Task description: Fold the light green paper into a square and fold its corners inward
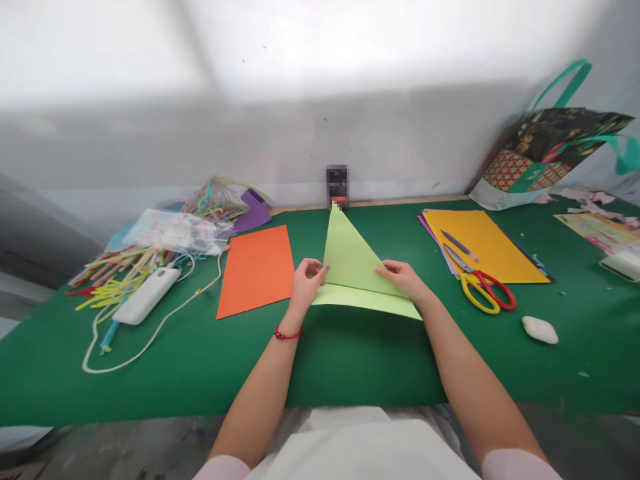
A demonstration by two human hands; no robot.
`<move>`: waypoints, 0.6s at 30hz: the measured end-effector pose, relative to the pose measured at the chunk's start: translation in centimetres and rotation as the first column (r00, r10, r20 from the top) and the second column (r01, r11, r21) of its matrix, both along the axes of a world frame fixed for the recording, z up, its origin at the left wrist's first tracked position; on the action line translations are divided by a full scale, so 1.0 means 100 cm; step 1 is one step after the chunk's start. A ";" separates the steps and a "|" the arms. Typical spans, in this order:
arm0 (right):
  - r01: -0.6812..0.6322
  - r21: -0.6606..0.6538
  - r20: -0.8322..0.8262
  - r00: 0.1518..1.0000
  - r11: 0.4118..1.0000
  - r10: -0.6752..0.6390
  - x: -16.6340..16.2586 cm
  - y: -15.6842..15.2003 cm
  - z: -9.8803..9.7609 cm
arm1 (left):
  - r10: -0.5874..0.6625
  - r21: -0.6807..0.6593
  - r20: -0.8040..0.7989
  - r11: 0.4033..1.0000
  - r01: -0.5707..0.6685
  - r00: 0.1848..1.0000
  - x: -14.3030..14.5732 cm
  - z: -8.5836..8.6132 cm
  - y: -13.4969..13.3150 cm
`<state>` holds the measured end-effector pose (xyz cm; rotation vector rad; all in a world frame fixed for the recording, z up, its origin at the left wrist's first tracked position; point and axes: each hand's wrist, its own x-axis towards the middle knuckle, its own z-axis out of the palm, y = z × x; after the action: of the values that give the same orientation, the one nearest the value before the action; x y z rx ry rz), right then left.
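Note:
A light green sheet of paper [353,257] is folded into a triangle with a narrow strip along its near side. Its tip points away from me towards the wall. At its left edge my left hand [307,283] pinches the paper between thumb and fingers, a red string bracelet on the wrist. My right hand [401,277] grips the right slanted edge, thumb and fingers pressed together. The near strip bows slightly above the table. To the left, apart from my hand, lies an orange sheet [260,270].
On the green table [365,367], scissors [480,283] and a grey pen-like tool [459,245] lie over yellow-orange sheets [510,247]. A white case [540,330] sits nearby. At left are a corded white power bank [147,295] and paper strips [100,287]. A patterned bag [540,160] stands back right.

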<state>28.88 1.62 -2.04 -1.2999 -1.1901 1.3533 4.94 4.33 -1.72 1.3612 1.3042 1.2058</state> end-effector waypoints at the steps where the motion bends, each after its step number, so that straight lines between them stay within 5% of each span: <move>1: 0.001 0.028 0.009 1.000 1.000 -0.001 -0.001 0.001 -0.001 | 0.048 0.048 -0.049 0.998 -0.046 0.998 0.000 -0.001 0.000; 4: 0.026 0.125 0.062 0.998 0.992 -0.034 -0.003 0.003 -0.003 | -0.102 -0.046 -0.091 0.994 0.098 0.991 -0.002 -0.001 0.000; 6: 0.041 0.165 0.114 0.992 0.985 -0.060 -0.002 0.005 -0.004 | -0.288 -0.230 -0.051 0.935 0.269 0.956 -0.003 0.000 -0.002; 8: 0.059 0.186 0.152 0.984 0.981 -0.088 0.000 0.006 -0.005 | -0.340 -0.342 -0.008 0.884 0.317 0.940 -0.005 0.001 -0.003; 14: 0.092 0.049 0.084 0.992 0.995 -0.096 0.010 0.006 -0.003 | -0.076 -0.327 0.091 0.940 0.101 0.993 -0.008 0.003 0.000; 18: 0.108 -0.038 -0.020 0.994 0.993 -0.109 0.010 0.006 -0.001 | -0.058 -0.284 0.136 0.954 0.095 0.989 -0.010 0.004 0.002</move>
<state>29.86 2.19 -2.15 -1.3529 -1.0688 1.3122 3.97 4.48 -1.32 1.0957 1.2694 0.9865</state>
